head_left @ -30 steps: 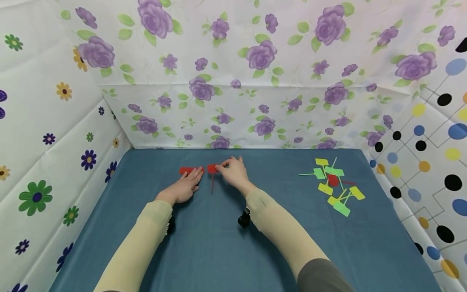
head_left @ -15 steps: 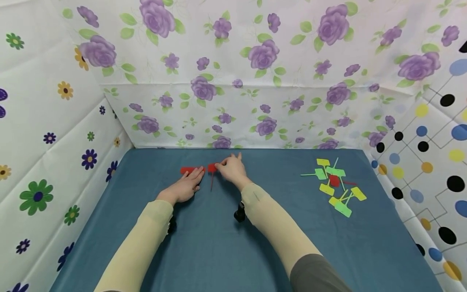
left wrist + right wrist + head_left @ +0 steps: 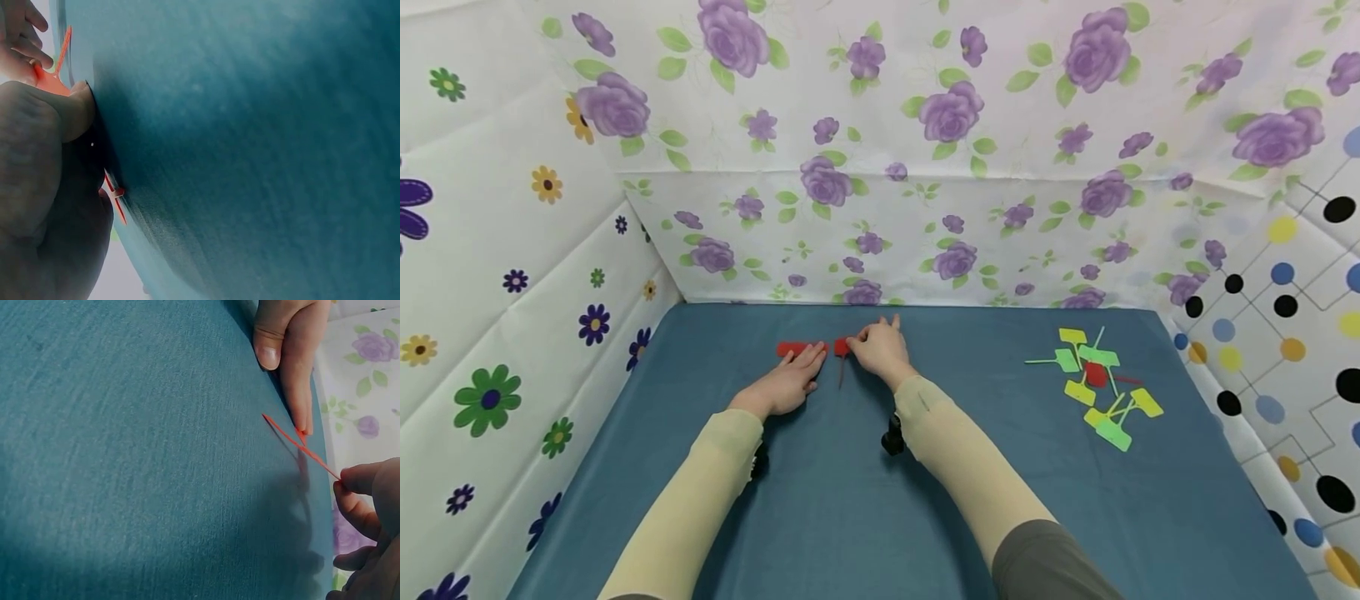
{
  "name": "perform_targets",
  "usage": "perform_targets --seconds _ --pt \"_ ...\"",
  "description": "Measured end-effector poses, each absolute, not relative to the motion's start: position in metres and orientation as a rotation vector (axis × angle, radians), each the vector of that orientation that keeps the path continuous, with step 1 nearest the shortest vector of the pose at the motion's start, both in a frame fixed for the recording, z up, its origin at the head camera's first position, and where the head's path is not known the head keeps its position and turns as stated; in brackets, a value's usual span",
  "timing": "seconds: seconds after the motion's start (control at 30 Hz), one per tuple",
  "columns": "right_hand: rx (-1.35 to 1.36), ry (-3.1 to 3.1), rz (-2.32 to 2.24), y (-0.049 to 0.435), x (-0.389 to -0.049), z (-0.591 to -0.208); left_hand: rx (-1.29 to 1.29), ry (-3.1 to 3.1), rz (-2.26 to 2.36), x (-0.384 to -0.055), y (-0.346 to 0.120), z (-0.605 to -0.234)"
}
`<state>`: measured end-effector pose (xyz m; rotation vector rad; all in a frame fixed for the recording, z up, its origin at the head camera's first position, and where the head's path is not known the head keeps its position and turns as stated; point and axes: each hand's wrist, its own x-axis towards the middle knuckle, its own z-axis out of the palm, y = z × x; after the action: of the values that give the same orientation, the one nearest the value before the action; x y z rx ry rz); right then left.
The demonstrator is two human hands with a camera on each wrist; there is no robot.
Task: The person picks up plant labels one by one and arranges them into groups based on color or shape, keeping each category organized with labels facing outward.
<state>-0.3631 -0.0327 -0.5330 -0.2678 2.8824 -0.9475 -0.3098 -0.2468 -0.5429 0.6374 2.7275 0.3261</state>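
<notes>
Red and flat, a tag [image 3: 841,347] with a squarish head and thin stem is pinched by the right hand [image 3: 882,350], whose fingertips hide part of the head. Left of the tag, the left hand [image 3: 784,385] lies with fingers extended on a red strip [image 3: 791,348], covering part of it, so its full outline cannot be made out. The right wrist view shows the tag edge-on, tilted against the blue cloth-covered bench [image 3: 850,517]. Well right of the tag, thin yellow, green and red tags [image 3: 1098,356] overlap, partly hiding one another.
</notes>
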Motion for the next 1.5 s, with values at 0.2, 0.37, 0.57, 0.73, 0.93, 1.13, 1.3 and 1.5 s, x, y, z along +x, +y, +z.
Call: perform_targets --seconds 0.2,0.37,0.57,0.73,0.93,1.13,1.3,1.5 --pt "-0.239 2.918 -0.836 -0.036 -0.365 -0.536 0.623 2.736 0.307 -0.309 -0.244 -0.54" --pt "-0.213 2.919 -0.785 -0.039 -0.363 -0.537 0.611 2.742 0.291 -0.309 -0.243 -0.542" --pt "-0.195 2.92 -0.734 -0.04 -0.363 -0.537 0.613 2.738 0.296 -0.308 -0.243 -0.541" --pt "-0.189 2.927 -0.681 -0.041 -0.365 -0.539 0.611 2.732 0.3 -0.308 -0.243 -0.54" --pt "-0.188 2.919 -0.654 -0.044 -0.367 -0.54 0.608 2.728 0.305 -0.308 -0.242 -0.539" --pt "-0.178 2.932 -0.624 -0.045 -0.367 -0.54 0.595 2.724 0.306 -0.308 -0.243 -0.538" --pt "-0.147 2.949 -0.588 -0.047 -0.369 -0.543 0.594 2.719 0.306 -0.308 -0.243 -0.539" --pt "-0.14 2.939 -0.562 -0.047 -0.374 -0.547 0.598 2.723 0.295 -0.309 -0.243 -0.54"
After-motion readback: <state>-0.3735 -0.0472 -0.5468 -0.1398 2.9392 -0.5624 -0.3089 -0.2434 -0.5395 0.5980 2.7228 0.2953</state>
